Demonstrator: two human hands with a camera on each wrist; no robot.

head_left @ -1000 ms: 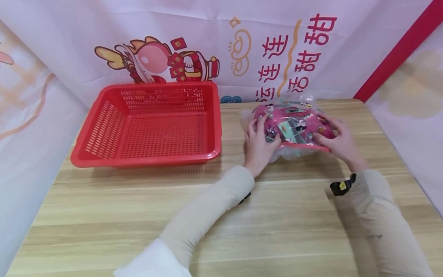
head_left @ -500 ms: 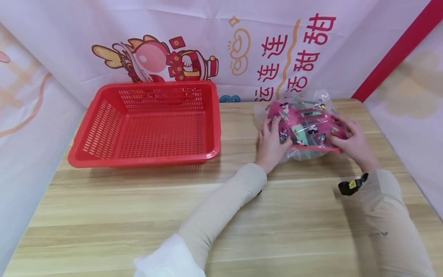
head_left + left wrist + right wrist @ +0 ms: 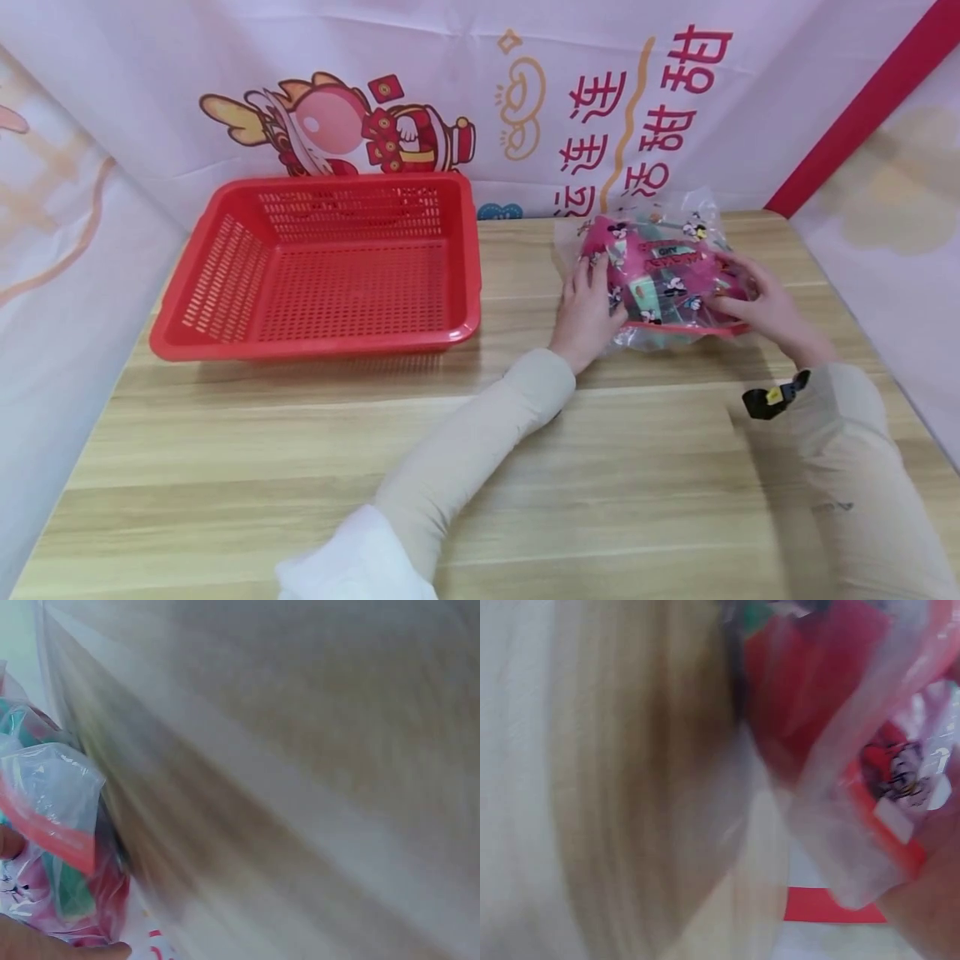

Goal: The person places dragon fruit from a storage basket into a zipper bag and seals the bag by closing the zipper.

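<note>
A clear plastic zip bag [image 3: 660, 287] with cartoon mouse prints and a red zip strip lies at the back right of the table. Pink and green contents show through it; their kind cannot be made out. My left hand [image 3: 587, 315] grips the bag's left side, fingers over the top and thumb near the front edge. On the opposite end, my right hand [image 3: 776, 308] holds the bag between thumb and fingers. The left wrist view shows the bag [image 3: 64, 877] with parts of the left fingers. Red contents and the zip strip [image 3: 870, 817] appear in the right wrist view.
A red slotted plastic basket [image 3: 315, 343] stands at the back left of the wooden table [image 3: 600, 483]. Behind both hangs a printed white cloth [image 3: 487, 92], with side cloths at left and right.
Both hands have shifted the bag a little to the right over the last second. In the latest half second it looks slightly flatter, and the hands have barely moved.
</note>
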